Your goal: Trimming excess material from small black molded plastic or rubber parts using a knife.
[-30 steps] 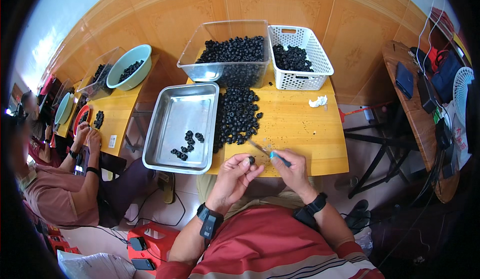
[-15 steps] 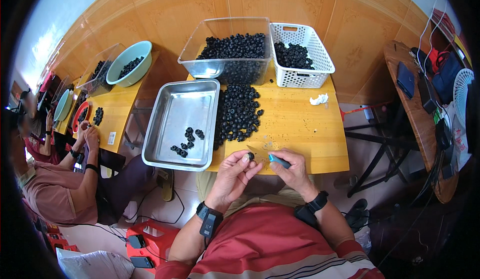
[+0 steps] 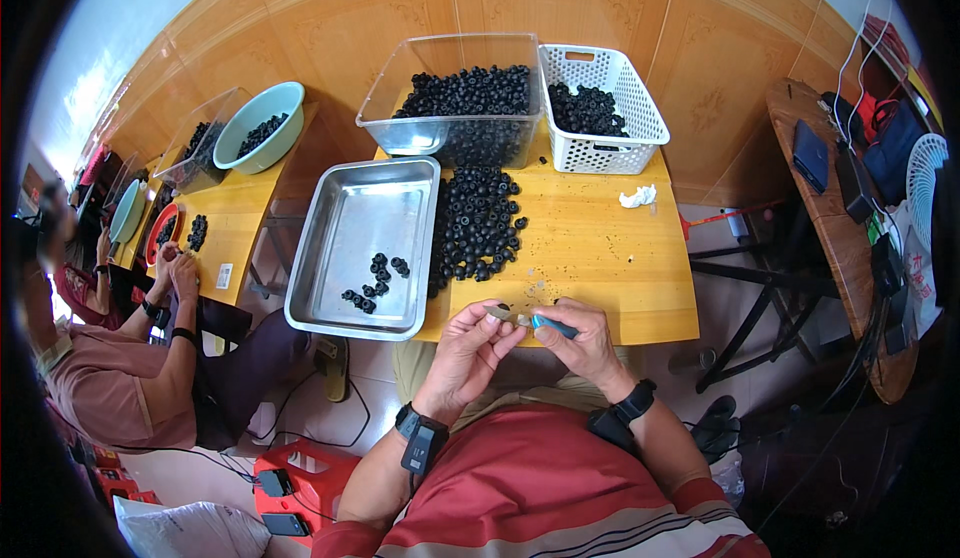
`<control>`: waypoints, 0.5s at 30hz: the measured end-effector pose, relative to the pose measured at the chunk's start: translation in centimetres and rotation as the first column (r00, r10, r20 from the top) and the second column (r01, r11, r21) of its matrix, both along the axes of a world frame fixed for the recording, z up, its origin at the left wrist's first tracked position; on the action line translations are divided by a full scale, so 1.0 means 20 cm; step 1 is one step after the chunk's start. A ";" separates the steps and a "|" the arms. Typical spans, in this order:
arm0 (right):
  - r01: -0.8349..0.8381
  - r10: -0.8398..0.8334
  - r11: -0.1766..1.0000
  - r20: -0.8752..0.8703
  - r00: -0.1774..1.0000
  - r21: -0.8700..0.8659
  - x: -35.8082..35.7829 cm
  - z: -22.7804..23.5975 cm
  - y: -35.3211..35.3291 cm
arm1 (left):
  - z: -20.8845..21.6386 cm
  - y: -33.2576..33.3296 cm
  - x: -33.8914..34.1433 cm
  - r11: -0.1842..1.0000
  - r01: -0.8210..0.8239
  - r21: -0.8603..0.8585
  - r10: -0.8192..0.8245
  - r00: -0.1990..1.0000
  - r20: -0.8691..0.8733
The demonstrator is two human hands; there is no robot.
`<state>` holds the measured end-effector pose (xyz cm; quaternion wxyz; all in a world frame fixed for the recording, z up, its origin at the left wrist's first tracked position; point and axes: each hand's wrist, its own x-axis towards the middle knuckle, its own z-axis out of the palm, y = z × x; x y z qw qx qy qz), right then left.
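My left hand (image 3: pixel 474 346) is closed, its thumb and fingertips pinching a small black round part (image 3: pixel 503 306). In my right hand (image 3: pixel 585 344) is a knife with a teal and dark handle (image 3: pixel 553 327). Its short blade (image 3: pixel 512 316) points left and lies against the black part, covering much of it. Both hands are held close together at the table's front edge. Beyond them spreads a pile of small black ring-shaped parts (image 3: pixel 474 223). To its left a shallow metal tray (image 3: pixel 365 193) holds several of the same parts.
A clear plastic bin (image 3: pixel 447 51) and a white perforated basket (image 3: pixel 607 160), both with black parts, stand at the back of the wooden table (image 3: pixel 600 248). A crumpled white tissue (image 3: pixel 637 197) lies right. Another person (image 3: pixel 130 378) works at the left table.
My right hand has moved slightly left and tilted the knife, bringing its blade onto the black part. My left hand has stayed nearly in place.
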<state>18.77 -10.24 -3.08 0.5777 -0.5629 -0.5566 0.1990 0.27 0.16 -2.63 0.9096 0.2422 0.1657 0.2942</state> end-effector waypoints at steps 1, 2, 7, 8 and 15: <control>-0.001 0.001 1.000 0.001 1.000 0.001 0.00 -0.01 0.00 | -0.01 0.00 0.00 1.000 -0.003 -0.007 0.003 1.000 0.006; 0.000 0.000 1.000 0.014 1.000 0.008 0.00 -0.01 0.00 | -0.01 0.00 -0.01 1.000 -0.004 -0.007 0.004 1.000 0.007; 0.009 -0.009 1.000 0.042 0.999 0.016 0.00 -0.01 0.00 | 0.00 0.00 -0.01 1.000 -0.019 -0.004 0.019 1.000 0.022; 0.031 -0.031 1.000 0.033 0.999 0.005 0.00 -0.02 0.01 | 0.00 -0.01 -0.02 1.000 -0.019 -0.004 0.019 1.000 0.023; 0.055 -0.056 0.998 -0.029 0.998 -0.026 -0.01 0.00 0.02 | 0.04 -0.02 -0.02 0.999 -0.030 0.036 0.030 0.999 0.012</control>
